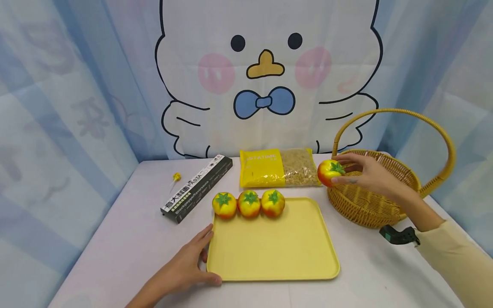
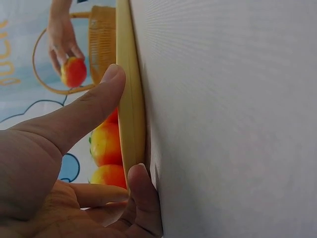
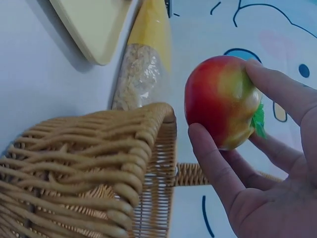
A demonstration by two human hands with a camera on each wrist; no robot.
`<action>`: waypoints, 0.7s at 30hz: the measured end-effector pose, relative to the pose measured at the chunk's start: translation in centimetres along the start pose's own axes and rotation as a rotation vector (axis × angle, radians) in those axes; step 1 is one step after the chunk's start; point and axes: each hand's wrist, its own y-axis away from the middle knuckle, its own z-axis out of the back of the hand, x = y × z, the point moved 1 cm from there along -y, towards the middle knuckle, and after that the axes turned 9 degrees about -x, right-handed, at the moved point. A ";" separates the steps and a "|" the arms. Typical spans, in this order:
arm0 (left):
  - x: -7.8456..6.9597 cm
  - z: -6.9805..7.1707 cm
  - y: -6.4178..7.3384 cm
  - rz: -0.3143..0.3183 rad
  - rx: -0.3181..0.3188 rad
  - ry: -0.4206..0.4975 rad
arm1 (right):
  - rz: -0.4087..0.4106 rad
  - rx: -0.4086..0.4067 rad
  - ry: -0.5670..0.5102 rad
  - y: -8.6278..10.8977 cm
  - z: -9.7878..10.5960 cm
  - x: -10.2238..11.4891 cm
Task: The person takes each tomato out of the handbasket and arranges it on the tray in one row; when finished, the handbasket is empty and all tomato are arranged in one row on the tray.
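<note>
My right hand (image 1: pixel 363 173) holds a red-and-yellow toy tomato (image 1: pixel 330 173) between thumb and fingertips, raised beside the wicker basket's left rim. In the right wrist view the tomato (image 3: pixel 223 101) shows its green leafy top turned toward the palm. Three similar tomatoes (image 1: pixel 249 204) sit in a row along the back left of the yellow tray (image 1: pixel 273 252). At the tray's left edge rests my left hand (image 1: pixel 185 265), thumb near the front corner and fingers loosely extended along the side. The left wrist view shows its thumb (image 2: pixel 94 106) against the tray rim (image 2: pixel 130 99).
The wicker basket (image 1: pixel 358 207) with a tall handle stands to the right of the tray. Behind the tray lies a yellow pasta bag (image 1: pixel 265 169). A black pasta box (image 1: pixel 198 188) and a small yellow lollipop-like item (image 1: pixel 176 176) are at the left. Printed curtains surround the table.
</note>
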 end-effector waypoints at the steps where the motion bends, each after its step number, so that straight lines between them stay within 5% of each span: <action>1: 0.0 0.0 0.0 0.001 0.001 -0.001 | 0.008 0.002 -0.005 0.0 -0.1 0.1; 21: 0.1 0.0 -0.1 -0.007 0.001 0.001 | 0.070 0.046 -0.042 0.0 -3.2 1.7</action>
